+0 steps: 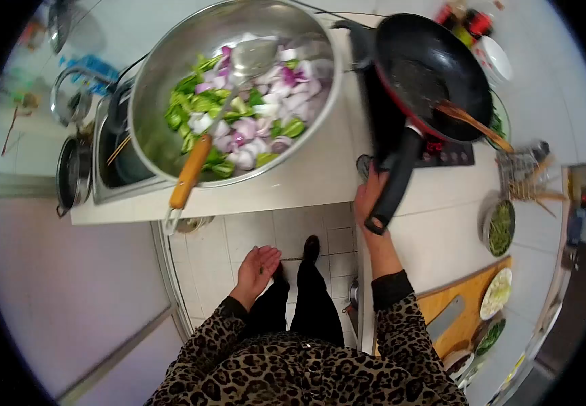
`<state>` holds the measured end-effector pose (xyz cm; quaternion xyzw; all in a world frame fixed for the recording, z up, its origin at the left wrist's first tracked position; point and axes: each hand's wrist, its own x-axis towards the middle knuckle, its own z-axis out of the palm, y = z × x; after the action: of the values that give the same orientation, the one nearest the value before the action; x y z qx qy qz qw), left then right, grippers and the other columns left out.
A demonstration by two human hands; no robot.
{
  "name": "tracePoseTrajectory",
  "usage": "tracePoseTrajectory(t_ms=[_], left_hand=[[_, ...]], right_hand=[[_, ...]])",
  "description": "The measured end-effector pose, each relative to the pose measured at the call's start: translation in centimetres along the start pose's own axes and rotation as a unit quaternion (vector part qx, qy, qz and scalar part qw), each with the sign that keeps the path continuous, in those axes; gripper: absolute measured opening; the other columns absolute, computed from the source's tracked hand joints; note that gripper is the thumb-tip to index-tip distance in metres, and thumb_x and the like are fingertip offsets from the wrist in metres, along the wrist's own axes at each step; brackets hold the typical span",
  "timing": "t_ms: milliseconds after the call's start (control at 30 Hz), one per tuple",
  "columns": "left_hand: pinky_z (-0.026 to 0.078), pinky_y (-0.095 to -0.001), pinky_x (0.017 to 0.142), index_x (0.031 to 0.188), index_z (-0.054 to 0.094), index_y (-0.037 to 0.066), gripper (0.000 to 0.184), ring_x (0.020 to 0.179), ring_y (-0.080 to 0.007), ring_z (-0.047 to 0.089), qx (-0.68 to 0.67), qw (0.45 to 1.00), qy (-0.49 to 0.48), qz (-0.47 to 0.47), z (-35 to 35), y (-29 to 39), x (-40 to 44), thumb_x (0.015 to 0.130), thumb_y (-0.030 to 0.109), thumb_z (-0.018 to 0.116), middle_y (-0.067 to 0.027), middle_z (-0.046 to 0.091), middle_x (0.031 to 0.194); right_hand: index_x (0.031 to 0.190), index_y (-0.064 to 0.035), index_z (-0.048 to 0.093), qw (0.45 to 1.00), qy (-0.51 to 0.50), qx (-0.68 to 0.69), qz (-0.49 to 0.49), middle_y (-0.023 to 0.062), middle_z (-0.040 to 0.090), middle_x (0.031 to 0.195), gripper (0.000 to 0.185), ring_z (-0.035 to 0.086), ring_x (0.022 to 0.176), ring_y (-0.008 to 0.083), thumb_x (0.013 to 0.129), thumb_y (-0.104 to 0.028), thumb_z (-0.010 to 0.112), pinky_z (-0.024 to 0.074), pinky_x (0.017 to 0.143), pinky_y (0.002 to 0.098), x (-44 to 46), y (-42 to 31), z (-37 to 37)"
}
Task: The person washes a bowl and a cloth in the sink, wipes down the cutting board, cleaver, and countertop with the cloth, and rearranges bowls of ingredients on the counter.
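Fingers (270,256) | left hand (258,271): slightly curled | right hand (367,201): behind pan handle (400,174)

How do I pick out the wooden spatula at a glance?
Find the big steel bowl; right of it in the picture is the black frying pan. In that pan rests the wooden spatula, its handle over the lower-right rim. Unlike the metal-headed ladle in the bowl, it looks wooden throughout.

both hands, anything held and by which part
The left hand is open, with no grip visible. The right hand is partly behind the pan handle; whether it grips anything cannot be told.
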<state>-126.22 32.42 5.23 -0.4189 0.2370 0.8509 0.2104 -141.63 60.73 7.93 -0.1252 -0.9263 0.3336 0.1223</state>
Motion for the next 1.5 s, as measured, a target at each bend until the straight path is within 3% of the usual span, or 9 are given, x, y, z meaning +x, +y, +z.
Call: tracePoseTrajectory(t_ms=[33,133,367,467,667,800,900,967,1500], left_hand=[[0.042,-0.0367,0.095,0.107,0.050,-0.003,0.036,0.110,-0.0285,0.050,-0.011,1.000,0.010,0.011,0.2,0.1,0.0,0.096,0.030,0.043,-0.0174,0.053,0.112],[0.041,-0.0365,0.095,0.107,0.050,-0.002,0.035,0.111,-0.0280,0.050,-0.016,1.000,0.012,0.009,-0.1,0.7,0.0,0.096,0.030,0.041,-0.0167,0.054,0.113],[0.049,-0.0303,0.075,0.098,0.053,0.001,0.032,0.090,-0.0256,0.056,-0.074,0.992,0.084,0.056,-4.8,5.1,-2.2,0.095,0.031,0.045,-0.0116,0.057,0.089],[0.039,-0.0275,0.055,0.088,0.053,0.004,0.030,0.071,-0.0177,0.053,-0.060,0.983,0.150,0.088,-11.1,7.6,-1.4,0.096,0.029,0.038,-0.0045,0.054,0.078],[0.049,-0.0338,0.068,0.102,0.048,0.002,0.036,0.076,-0.0219,0.054,-0.140,0.945,0.243,0.167,-23.2,17.7,4.2,0.095,0.035,0.038,-0.0093,0.054,0.088],[0.046,-0.0493,0.087,0.134,0.019,-0.005,0.075,0.100,-0.0347,0.051,0.020,0.947,0.313,0.069,-25.4,27.5,6.8,0.088,0.044,0.052,-0.0196,0.050,0.106],[0.032,-0.0520,0.102,0.142,0.014,0.006,0.083,0.123,-0.0373,0.035,0.222,0.907,0.349,0.085,-31.6,30.0,8.2,0.085,0.052,0.053,-0.0239,0.031,0.133],[0.033,-0.0485,0.103,0.142,0.012,0.004,0.079,0.125,-0.0373,0.032,0.080,0.957,0.262,0.090,-32.6,31.5,5.2,0.089,0.048,0.049,-0.0226,0.019,0.142],[0.047,-0.0361,0.084,0.125,0.034,-0.006,0.054,0.099,-0.0305,0.053,-0.112,0.920,0.309,0.213,-44.7,30.0,-10.6,0.095,0.039,0.035,-0.0220,0.049,0.113]], right_hand=[[0.119,0.0044,0.049,0.977,-0.023,-0.190,-0.093,0.0234,0.046,0.125,0.049,0.042,0.117,0.0392,0.071,0.000,0.055,0.0339,0.101,0.0437,-0.4,-2.6,0.7],[0.114,0.0095,0.052,0.964,-0.022,-0.118,-0.239,0.0258,0.049,0.119,0.039,0.044,0.114,0.0408,0.077,0.000,0.050,0.0322,0.101,0.0476,-0.8,-6.8,3.7],[0.115,0.0049,0.052,0.936,-0.132,-0.073,-0.319,0.0194,0.050,0.117,0.044,0.043,0.114,0.0397,0.071,-0.002,0.054,0.0332,0.100,0.0481,-6.6,-15.2,11.2],[0.119,0.0038,0.050,0.935,-0.136,-0.013,-0.327,0.0194,0.047,0.123,0.047,0.040,0.118,0.0389,0.073,-0.002,0.053,0.0312,0.102,0.0468,-9.4,-17.5,15.0],[0.121,0.0062,0.046,0.908,-0.201,-0.062,-0.364,0.0226,0.042,0.129,0.049,0.038,0.121,0.0398,0.073,0.001,0.051,0.0281,0.104,0.0477,-12.9,-25.0,19.6],[0.123,0.0066,0.045,0.895,-0.218,-0.103,-0.375,0.0233,0.040,0.130,0.049,0.040,0.120,0.0399,0.075,-0.004,0.055,0.0277,0.105,0.0482,-15.2,-30.1,22.2],[0.122,0.0062,0.045,0.893,-0.241,-0.076,-0.372,0.0233,0.041,0.130,0.052,0.039,0.120,0.0400,0.073,-0.005,0.058,0.0279,0.105,0.0481,-17.2,-34.9,25.2],[0.122,0.0053,0.045,0.890,-0.258,-0.088,-0.365,0.0232,0.041,0.129,0.053,0.039,0.120,0.0391,0.073,-0.008,0.060,0.0277,0.105,0.0474,-18.4,-37.5,27.6],[0.113,0.0053,0.051,0.791,-0.283,0.103,-0.533,0.0173,0.047,0.124,0.035,0.041,0.117,0.0333,0.080,-0.004,0.044,0.0337,0.102,0.0387,-27.0,-54.3,44.1]])
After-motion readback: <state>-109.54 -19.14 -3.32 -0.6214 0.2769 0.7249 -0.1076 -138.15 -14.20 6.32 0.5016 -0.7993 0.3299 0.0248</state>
